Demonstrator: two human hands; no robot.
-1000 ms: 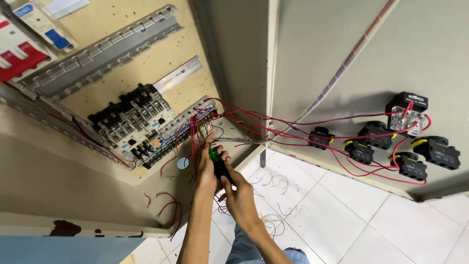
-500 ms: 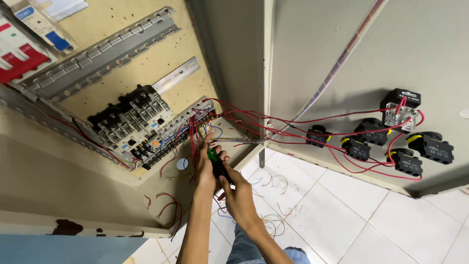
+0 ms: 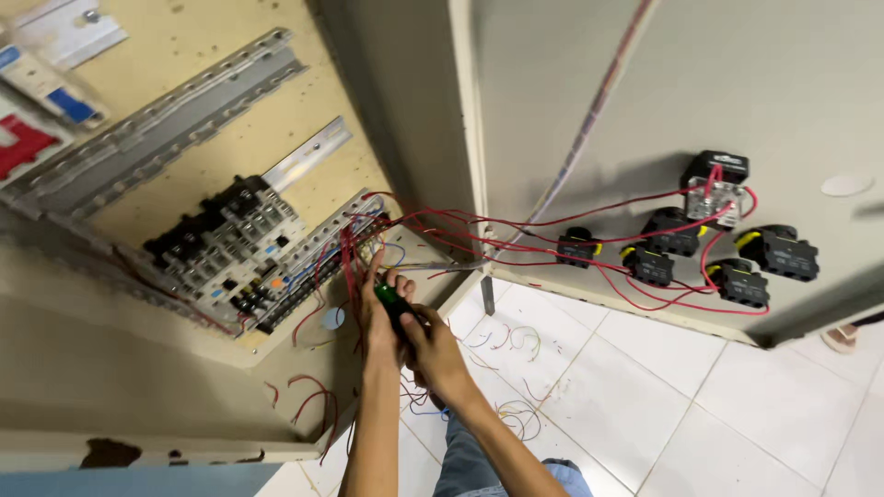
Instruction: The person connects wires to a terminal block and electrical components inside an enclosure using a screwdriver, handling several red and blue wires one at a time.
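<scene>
My right hand [image 3: 438, 348] grips a screwdriver with a green and black handle [image 3: 393, 302], its tip pointing up toward the terminal strip [image 3: 324, 250] inside the open electrical cabinet. My left hand [image 3: 378, 313] reaches up beside it, fingers touching the bundle of red wires [image 3: 354, 247] that hangs from the terminals. Black and white relays [image 3: 221, 237] sit in a row on the beige mounting plate, just left of both hands.
The open cabinet door [image 3: 645, 92] on the right carries several black switch blocks [image 3: 709, 241] linked by red wires. A grey slotted cable duct [image 3: 157, 120] runs diagonally above the relays. Wire offcuts [image 3: 520, 342] litter the white tiled floor. My jeans-clad knee [image 3: 479, 465] is below.
The view has shifted slightly. Both hands stay at the wires by the terminal strip, with the screwdriver in nearly the same spot.
</scene>
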